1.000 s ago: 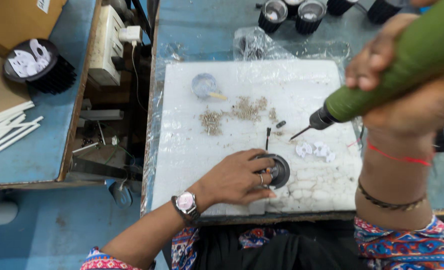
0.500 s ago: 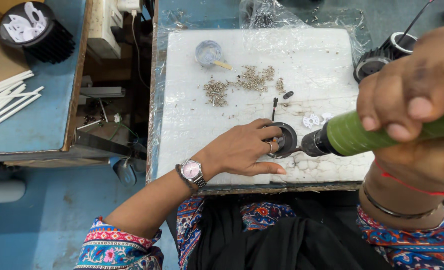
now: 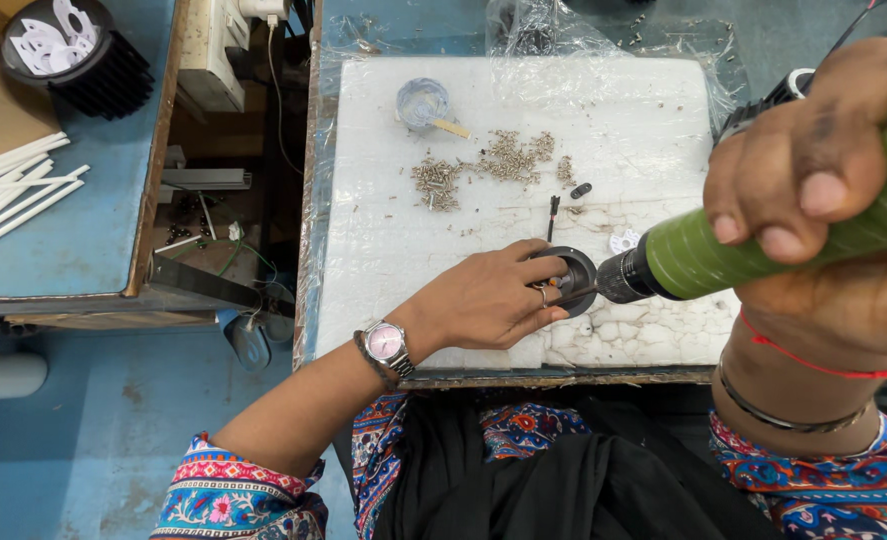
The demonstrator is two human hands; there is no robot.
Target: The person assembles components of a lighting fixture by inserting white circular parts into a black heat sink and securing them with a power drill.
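The left hand (image 3: 488, 300) is resting on the white board (image 3: 383, 250), fingers curled around a round black part (image 3: 575, 275) near the front edge. The right hand (image 3: 823, 170) is gripping a green driver (image 3: 763, 240) tightly — its bit is touching the part. Screws (image 3: 483, 165) are lying behind.

Blue painted floor (image 3: 83, 440), scuffed. Left desk (image 3: 83, 240) has a blue top and wooden edge. Middle desk (image 3: 308, 200) carries a white foam slab (image 3: 383, 270) under clear plastic. Even bright light.
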